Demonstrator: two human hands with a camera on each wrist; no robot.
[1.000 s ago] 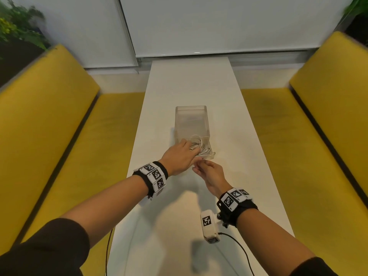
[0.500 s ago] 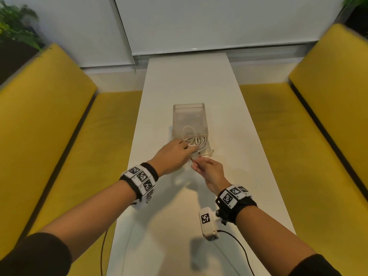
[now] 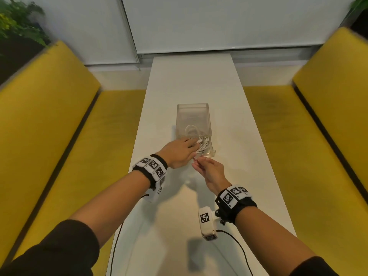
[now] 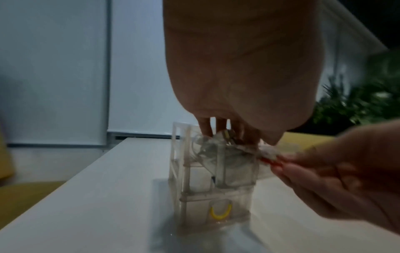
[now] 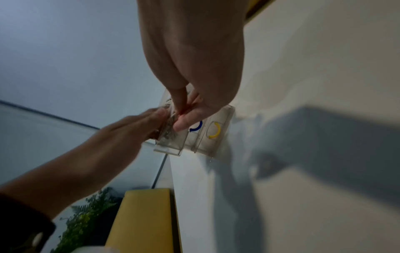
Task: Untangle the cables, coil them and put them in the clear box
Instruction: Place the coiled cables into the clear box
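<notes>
The clear box [image 3: 192,116] stands in the middle of the white table [image 3: 235,120]. A coiled white cable [image 3: 204,145] lies in its near end. My left hand [image 3: 194,144] reaches over the box's near left corner and holds the coil, with fingers behind it and thumb in front, as the left wrist view shows [image 4: 233,137]. Just in front of the box, my right hand [image 3: 196,160] pinches the cable's loose end [image 4: 267,153] between thumb and fingers. The right wrist view shows this pinch [image 5: 179,113] against the box wall [image 5: 218,119].
Yellow benches [image 3: 49,124] [image 3: 318,126] run along both sides of the narrow table. A white blind [image 3: 219,22] closes the far end, and a plant [image 3: 18,22] stands at the back left. Black wires [image 3: 237,242] trail from my wrist cameras over the near table.
The left hand has lowered the coil deeper into the box's near end. The right hand has stayed at the box front, still pinching the cable end.
</notes>
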